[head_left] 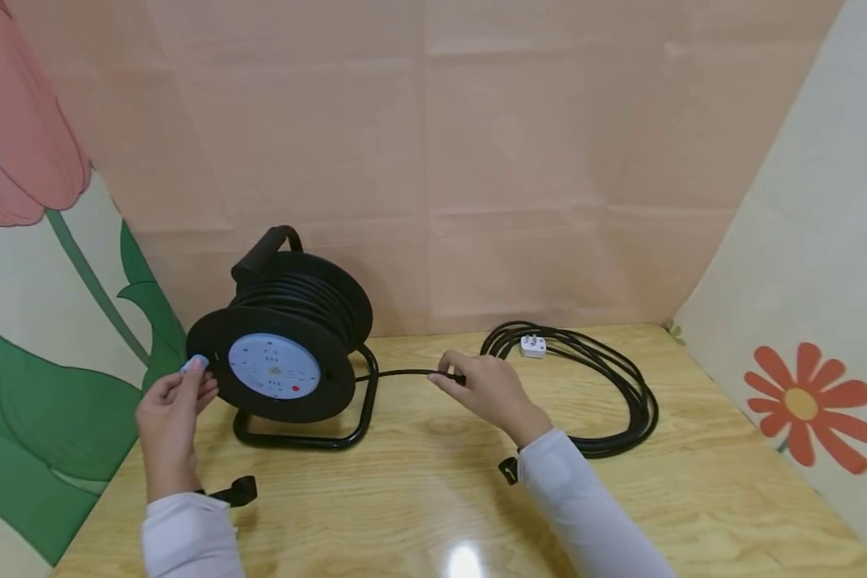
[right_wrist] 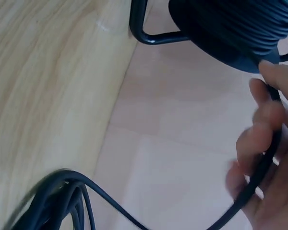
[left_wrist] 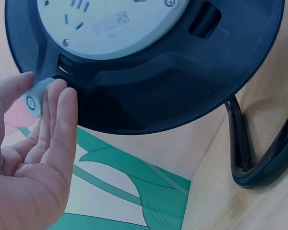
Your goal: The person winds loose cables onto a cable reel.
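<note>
A black cable reel (head_left: 337, 389) stands at the left of the table, with black cable wound on its drum and a pale socket panel (head_left: 270, 365) on its front. My left hand (head_left: 172, 429) pinches the small pale blue-grey crank knob (left_wrist: 34, 99) near the rim of the reel's front disc. To the right of the reel, my right hand (head_left: 497, 393) holds the black cable (head_left: 408, 372) between thumb and fingers. The cable runs from the drum through that hand, as the right wrist view also shows (right_wrist: 252, 184).
Loose loops of black cable (head_left: 643, 409) lie on the wooden table (head_left: 390, 498) behind and right of my right hand. A white plug (head_left: 532, 347) rests at the loops' back edge. The reel's tubular stand (head_left: 303, 442) sits on the tabletop. A pink backdrop (head_left: 520, 177) rises behind.
</note>
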`<state>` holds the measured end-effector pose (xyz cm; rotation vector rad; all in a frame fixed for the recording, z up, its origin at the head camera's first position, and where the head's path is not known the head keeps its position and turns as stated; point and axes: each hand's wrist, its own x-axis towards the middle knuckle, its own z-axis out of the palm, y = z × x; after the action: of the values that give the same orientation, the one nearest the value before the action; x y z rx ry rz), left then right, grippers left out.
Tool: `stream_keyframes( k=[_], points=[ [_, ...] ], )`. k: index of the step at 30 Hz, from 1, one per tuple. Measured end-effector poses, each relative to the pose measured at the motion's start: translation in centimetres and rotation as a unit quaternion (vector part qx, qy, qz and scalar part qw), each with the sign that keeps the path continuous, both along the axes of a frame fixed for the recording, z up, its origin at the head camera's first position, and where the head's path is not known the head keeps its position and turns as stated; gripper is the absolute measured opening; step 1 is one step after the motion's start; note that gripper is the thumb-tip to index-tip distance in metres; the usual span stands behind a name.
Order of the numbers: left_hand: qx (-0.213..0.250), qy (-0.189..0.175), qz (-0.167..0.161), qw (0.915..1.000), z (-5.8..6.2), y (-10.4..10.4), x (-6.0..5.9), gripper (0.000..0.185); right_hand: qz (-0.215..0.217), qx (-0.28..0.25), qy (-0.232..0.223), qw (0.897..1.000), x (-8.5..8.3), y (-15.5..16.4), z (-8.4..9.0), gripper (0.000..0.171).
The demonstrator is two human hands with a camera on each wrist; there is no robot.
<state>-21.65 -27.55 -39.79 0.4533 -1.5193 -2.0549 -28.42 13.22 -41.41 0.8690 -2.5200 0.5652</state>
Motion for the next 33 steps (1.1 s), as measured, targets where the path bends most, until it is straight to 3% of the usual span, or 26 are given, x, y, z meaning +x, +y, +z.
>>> stream_keyframes(
  k=[4,7,12,21,26,33],
  points=[
    [0.017,0.004,0.005,0.9998,0.3,0.1,0.1,0.03,-0.034,0.014,0.035,0.999,-0.1,-0.4,-0.2,0.023],
    [0.028,0.012,0.014,0.9994,0.6,0.3,0.0,0.03,-0.039,0.025,0.023,0.999,0.0,-0.8,-0.3,0.022],
    [0.026,0.022,0.03,0.999,1.1,0.9,-0.1,0.036,-0.012,0.021,-0.01,1.0,0.4,-1.6,-0.1,0.01],
    [0.017,0.06,0.046,0.997,1.8,2.0,0.0,0.041,0.003,0.05,-0.008,0.999,0.6,-2.9,-0.1,0.012],
    [0.019,0.075,0.052,0.9956,2.0,2.5,0.0,0.042,0.003,0.057,0.04,0.998,0.3,-3.4,-0.3,0.014],
    [0.021,0.087,0.058,0.9943,2.4,3.1,-0.4,0.042,-0.036,0.03,0.113,0.993,-0.5,-3.8,-0.9,0.021]
  ],
)
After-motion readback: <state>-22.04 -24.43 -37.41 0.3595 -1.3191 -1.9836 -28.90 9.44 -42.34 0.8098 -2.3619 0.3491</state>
